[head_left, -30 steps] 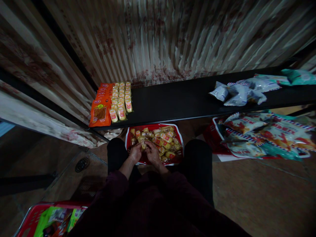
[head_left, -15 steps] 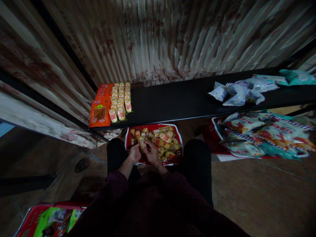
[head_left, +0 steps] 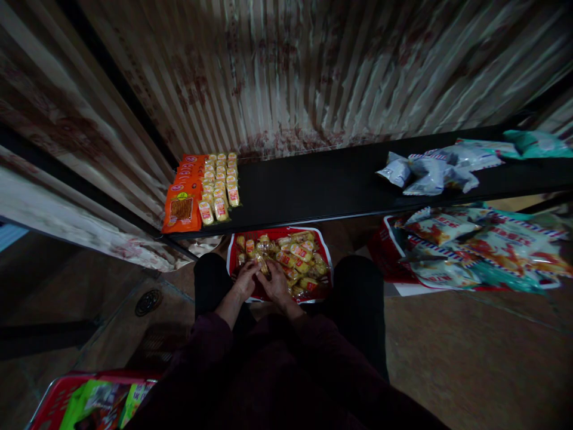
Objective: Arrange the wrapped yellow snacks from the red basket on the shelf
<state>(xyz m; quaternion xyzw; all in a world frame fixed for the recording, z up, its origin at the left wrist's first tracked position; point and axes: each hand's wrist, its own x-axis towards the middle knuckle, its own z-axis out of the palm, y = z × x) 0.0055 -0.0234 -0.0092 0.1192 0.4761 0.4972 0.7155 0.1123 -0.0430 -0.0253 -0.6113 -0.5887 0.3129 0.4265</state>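
Between my knees stands a red basket point(head_left: 330, 263) with a white rim, full of small yellow snack cakes point(head_left: 301, 252) in clear wrappers. My left hand point(head_left: 246, 279) and my right hand point(head_left: 274, 282) meet over its near left part. Both are closed around one wrapped snack cake point(head_left: 263, 266), partly hidden by the fingers. On the left of the black shelf, rows of the same wrapped cakes point(head_left: 220, 190) stand beside overlapping orange snack packets point(head_left: 182, 200).
Silver-backed bags point(head_left: 432, 170) and teal bags point(head_left: 537, 144) lie on the right of the black shelf point(head_left: 308, 185). Under it stands a second red basket point(head_left: 385, 254) heaped with snack bags. Another red basket point(head_left: 49, 397) with green packets is at lower left. A pleated curtain hangs behind.
My hands have drawn closer together around the wrapped cake, and the fingers have shifted on it. The view has moved slightly; shelf and baskets look the same.
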